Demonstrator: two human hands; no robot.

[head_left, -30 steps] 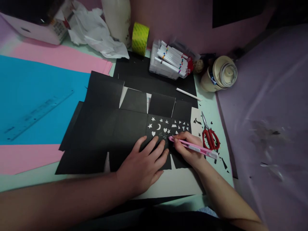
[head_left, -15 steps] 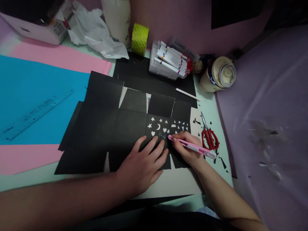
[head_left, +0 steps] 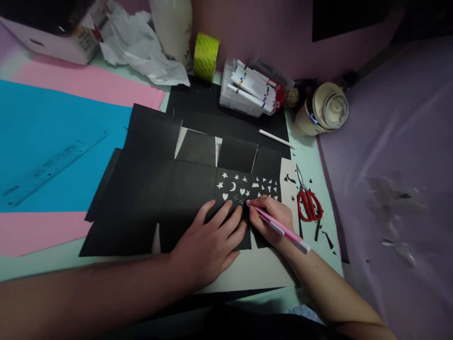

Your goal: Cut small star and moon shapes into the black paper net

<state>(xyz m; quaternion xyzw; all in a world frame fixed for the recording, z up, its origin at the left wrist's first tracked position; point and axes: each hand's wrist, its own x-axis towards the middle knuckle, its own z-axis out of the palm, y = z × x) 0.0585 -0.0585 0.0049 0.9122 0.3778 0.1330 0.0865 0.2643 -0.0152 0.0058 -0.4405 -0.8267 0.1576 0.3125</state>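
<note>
A sheet of black card (head_left: 141, 189) with folded flaps lies in front of me. Stars, a moon, hearts and small triangles are cut through its right part, and faint star outlines show beside the cut shapes. My left hand (head_left: 208, 241) lies spread on the card, fingertips just below those outlines. In my right hand (head_left: 271, 219) is a pink craft knife (head_left: 279, 225), gripped like a pen. Its tip points at the card close to the outlined star, right of my left fingertips. Whether the blade touches the card I cannot make out.
Red-handled scissors (head_left: 308, 204) lie at the right among black paper scraps (head_left: 328, 240). Behind are a white stick (head_left: 276, 139), a box of markers (head_left: 251, 89), yellow tape (head_left: 205, 56) and a cup (head_left: 311, 115). A clear ruler (head_left: 53, 172) rests on blue paper (head_left: 85, 113) at the left.
My right hand has turned the craft knife, so its rear end has swung down and towards me while the tip stays near the same place. My left hand has not moved.
</note>
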